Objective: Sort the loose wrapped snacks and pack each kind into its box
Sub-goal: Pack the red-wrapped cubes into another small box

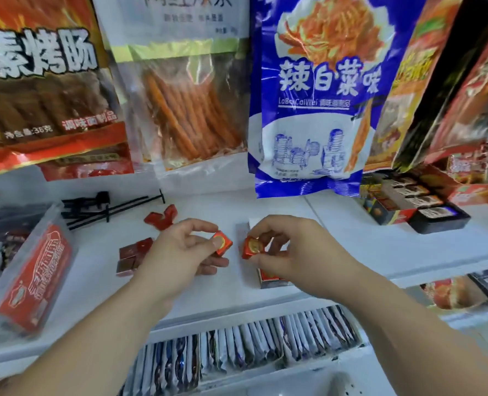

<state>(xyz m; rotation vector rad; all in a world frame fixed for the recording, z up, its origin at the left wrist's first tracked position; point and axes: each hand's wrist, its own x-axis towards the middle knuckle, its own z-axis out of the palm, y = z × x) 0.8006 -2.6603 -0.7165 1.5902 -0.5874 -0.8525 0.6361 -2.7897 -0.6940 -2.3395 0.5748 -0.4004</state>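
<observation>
Fingertip pinches over white shelf (351, 247) — left hand (180, 248) on glossy red foil square (222, 243), right hand (297, 252) on second foil square (252, 247).

The person works bare-armed: the left forearm (94, 324) and right forearm (408, 318) show uncovered from the lower edge up to the wrists. The left grip (180, 247) and right grip (291, 252) are bare hands with slender fingers; the left thumbnail (216, 243) is short and plain.
</observation>
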